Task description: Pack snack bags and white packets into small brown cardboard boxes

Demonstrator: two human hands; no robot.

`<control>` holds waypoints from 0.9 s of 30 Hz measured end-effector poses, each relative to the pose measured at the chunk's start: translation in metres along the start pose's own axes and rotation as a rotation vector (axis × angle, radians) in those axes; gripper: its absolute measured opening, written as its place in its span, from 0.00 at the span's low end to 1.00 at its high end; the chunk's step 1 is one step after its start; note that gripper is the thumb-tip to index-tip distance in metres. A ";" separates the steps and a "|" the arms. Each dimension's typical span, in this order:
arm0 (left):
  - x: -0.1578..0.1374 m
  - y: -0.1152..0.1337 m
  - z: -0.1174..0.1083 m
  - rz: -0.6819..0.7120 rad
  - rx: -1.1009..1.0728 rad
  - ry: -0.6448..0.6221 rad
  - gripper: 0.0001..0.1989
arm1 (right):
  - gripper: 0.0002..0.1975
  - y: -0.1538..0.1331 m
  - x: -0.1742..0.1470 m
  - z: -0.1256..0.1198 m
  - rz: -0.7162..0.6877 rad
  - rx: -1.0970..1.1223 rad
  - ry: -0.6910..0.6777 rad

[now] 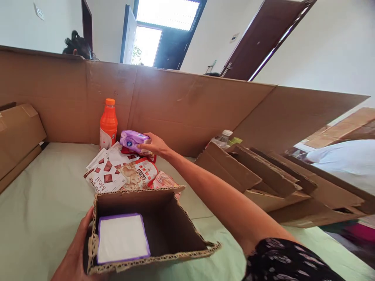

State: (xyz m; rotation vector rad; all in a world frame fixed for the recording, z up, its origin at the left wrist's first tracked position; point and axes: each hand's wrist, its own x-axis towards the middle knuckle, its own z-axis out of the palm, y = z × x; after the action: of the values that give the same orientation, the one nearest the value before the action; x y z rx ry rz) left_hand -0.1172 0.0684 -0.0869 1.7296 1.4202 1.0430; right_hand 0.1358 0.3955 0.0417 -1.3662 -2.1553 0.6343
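Observation:
My right hand (155,145) reaches far forward and grips the right end of a purple tissue pack (133,140) with fingers and thumb. The pack is over a pile of food packets (109,169), beside an orange-capped bottle of orange drink (108,123) that stands upright. Close to me, my left hand (74,248) holds the left wall of an open cardboard box (155,201). Inside that box, on its left side, lies a white square with a purple border (123,238). A red packet with biscuits pictured on it (137,173) is just behind the box.
A tall cardboard wall (175,101) runs across the back. Folded cardboard pieces (263,171) lie at the right, with a clear bottle (224,137) behind them. Another cardboard box (22,128) is at the left. A person's head (77,46) shows beyond the wall.

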 end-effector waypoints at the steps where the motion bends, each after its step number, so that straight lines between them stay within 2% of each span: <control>1: 0.001 0.000 -0.001 0.004 -0.026 0.000 0.63 | 0.37 -0.003 -0.015 -0.007 -0.003 0.036 0.001; 3: 0.001 -0.001 -0.002 0.016 -0.070 0.006 0.62 | 0.32 -0.014 -0.049 -0.026 -0.032 0.164 -0.012; 5: 0.001 -0.004 -0.003 0.022 -0.077 0.009 0.59 | 0.30 -0.029 -0.085 -0.047 -0.052 0.391 -0.041; 7: 0.002 -0.008 -0.004 0.027 -0.071 0.016 0.58 | 0.29 -0.045 -0.118 -0.067 -0.038 0.619 -0.072; 9: 0.003 -0.010 -0.005 0.051 -0.066 0.025 0.59 | 0.27 -0.060 -0.148 -0.083 0.008 0.706 -0.083; 12: 0.004 -0.006 -0.007 0.078 -0.079 0.013 0.58 | 0.26 -0.075 -0.181 -0.102 0.058 0.660 -0.125; 16: 0.001 0.006 -0.009 0.036 -0.105 0.001 0.61 | 0.32 -0.090 -0.204 -0.113 -0.003 0.586 -0.332; 20: -0.001 0.014 -0.010 0.029 -0.188 -0.042 0.61 | 0.36 -0.112 -0.210 -0.111 0.018 0.512 -0.461; 23: -0.002 0.015 -0.010 0.050 -0.192 -0.030 0.60 | 0.34 -0.129 -0.209 -0.110 0.076 0.414 -0.540; 27: -0.003 0.013 -0.011 0.072 -0.180 -0.014 0.60 | 0.31 -0.148 -0.210 -0.118 0.117 0.323 -0.569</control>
State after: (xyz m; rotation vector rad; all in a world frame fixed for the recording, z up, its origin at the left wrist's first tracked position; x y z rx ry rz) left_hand -0.1210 0.0633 -0.0716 1.6634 1.2236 1.1580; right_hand 0.1872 0.1596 0.1890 -1.2395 -2.2504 1.4955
